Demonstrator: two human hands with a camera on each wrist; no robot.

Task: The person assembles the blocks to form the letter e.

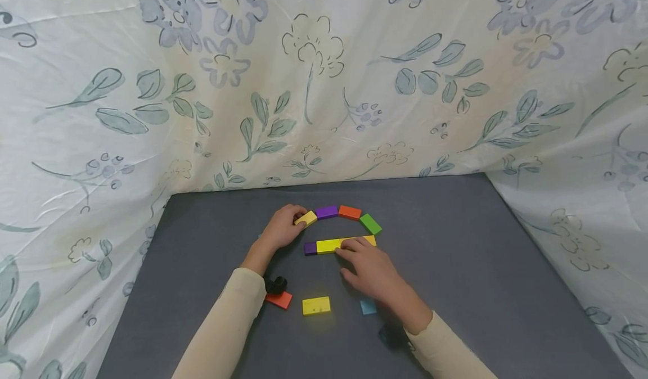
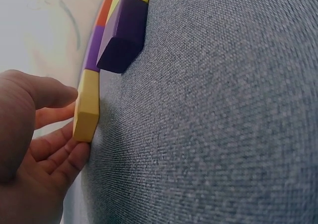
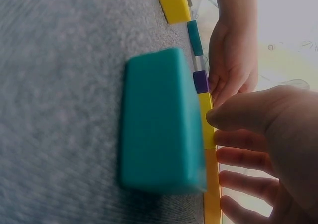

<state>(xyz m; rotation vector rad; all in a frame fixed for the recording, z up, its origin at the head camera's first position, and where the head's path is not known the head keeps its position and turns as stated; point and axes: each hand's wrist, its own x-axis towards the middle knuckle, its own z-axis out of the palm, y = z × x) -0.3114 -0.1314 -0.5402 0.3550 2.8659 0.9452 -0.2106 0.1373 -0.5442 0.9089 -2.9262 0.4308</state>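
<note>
In the head view, my left hand (image 1: pixel 284 226) pinches a pale yellow block (image 1: pixel 306 219) at the left end of a curved line. In the left wrist view the thumb and fingers lie on either side of that block (image 2: pixel 87 107). The curve continues with a purple block (image 1: pixel 326 212), a red-orange block (image 1: pixel 350 212) and a green block (image 1: pixel 370 223). My right hand (image 1: pixel 372 266) rests its fingertips at a straight row holding a dark purple block (image 1: pixel 310 248), a yellow block (image 1: pixel 328 246) and an orange-yellow block (image 3: pixel 212 184). Its fingers look spread in the right wrist view.
Nearer me lie a red block (image 1: pixel 279 300), a yellow block (image 1: pixel 316 306) and a teal block (image 1: pixel 368 306). Another teal block (image 3: pixel 195 37) appears near the left arm. Flowered cloth (image 1: pixel 314 114) hangs behind and beside the dark tabletop (image 1: pixel 455 244).
</note>
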